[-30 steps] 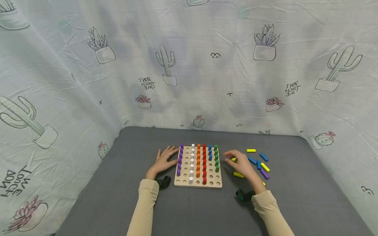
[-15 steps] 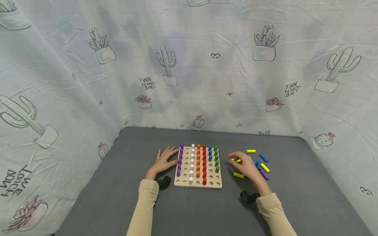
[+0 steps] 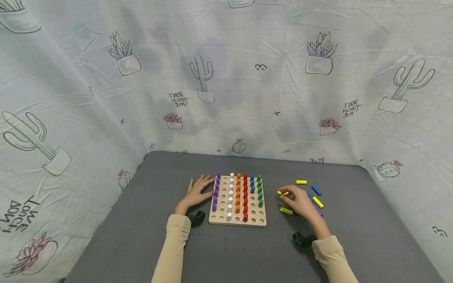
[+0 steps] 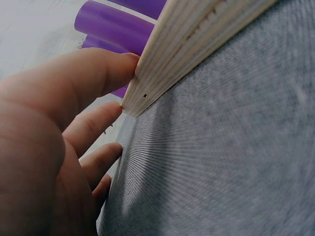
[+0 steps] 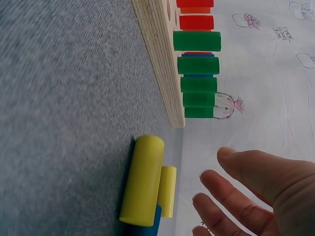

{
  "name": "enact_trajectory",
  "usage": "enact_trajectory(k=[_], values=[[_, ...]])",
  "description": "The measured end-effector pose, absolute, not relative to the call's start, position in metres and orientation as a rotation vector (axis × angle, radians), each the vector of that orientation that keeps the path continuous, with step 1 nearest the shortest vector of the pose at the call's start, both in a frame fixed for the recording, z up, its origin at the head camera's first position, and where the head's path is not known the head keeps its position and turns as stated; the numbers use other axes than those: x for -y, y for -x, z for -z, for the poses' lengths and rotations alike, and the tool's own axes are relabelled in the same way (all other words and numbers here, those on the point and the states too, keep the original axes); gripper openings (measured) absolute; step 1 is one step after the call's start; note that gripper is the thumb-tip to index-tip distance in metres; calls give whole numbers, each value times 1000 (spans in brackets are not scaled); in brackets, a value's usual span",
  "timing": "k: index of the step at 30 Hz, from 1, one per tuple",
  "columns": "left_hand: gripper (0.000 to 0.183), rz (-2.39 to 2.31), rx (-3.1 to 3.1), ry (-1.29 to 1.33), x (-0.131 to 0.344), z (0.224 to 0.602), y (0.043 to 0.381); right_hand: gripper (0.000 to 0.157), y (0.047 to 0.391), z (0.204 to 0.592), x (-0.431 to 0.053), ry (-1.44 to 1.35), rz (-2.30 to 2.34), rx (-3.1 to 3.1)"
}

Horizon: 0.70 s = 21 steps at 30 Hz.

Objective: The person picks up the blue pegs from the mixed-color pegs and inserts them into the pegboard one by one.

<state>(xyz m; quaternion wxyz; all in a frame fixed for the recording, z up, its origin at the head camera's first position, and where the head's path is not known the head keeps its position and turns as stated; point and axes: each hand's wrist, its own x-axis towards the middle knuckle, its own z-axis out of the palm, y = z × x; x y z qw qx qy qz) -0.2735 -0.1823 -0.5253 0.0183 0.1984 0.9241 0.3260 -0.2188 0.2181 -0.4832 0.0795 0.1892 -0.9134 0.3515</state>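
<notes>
My left hand (image 3: 196, 195) rests at the left side of a wooden pegboard (image 3: 217, 221), its thumb touching the board's edge beside the purple pegs (image 4: 113, 24). Those fingers are spread and fairly straight. My right hand (image 3: 298, 200) hovers over loose pegs to the right of the board; in the right wrist view its thumb and fingers stand apart with nothing between them. Just left of its fingertips a yellow peg (image 3: 281, 193) lies partly covered. Nearer the front lies another yellow peg (image 3: 286, 211). Some blue pegs are hidden under the right hand.
Around the right hand lie a yellow peg (image 3: 301, 182) at the back, a blue peg (image 3: 316, 190), a yellow peg (image 3: 317, 202) and a purple peg (image 3: 319, 212). White, orange, red, blue and green pegs stand in board columns. Patterned cloth (image 3: 233, 98) hangs behind the grey table (image 3: 226, 251).
My right hand has drawn away from the board to the right, over the loose pegs, covering more blue ones. The left hand and the board have stayed put.
</notes>
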Motion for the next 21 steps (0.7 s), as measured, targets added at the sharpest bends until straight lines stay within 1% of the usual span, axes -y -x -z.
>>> enact_trajectory(k=[21], values=[[63, -1012, -2884, -617, 182, 527, 274, 22, 205, 480, -232, -492, -981, 2816]])
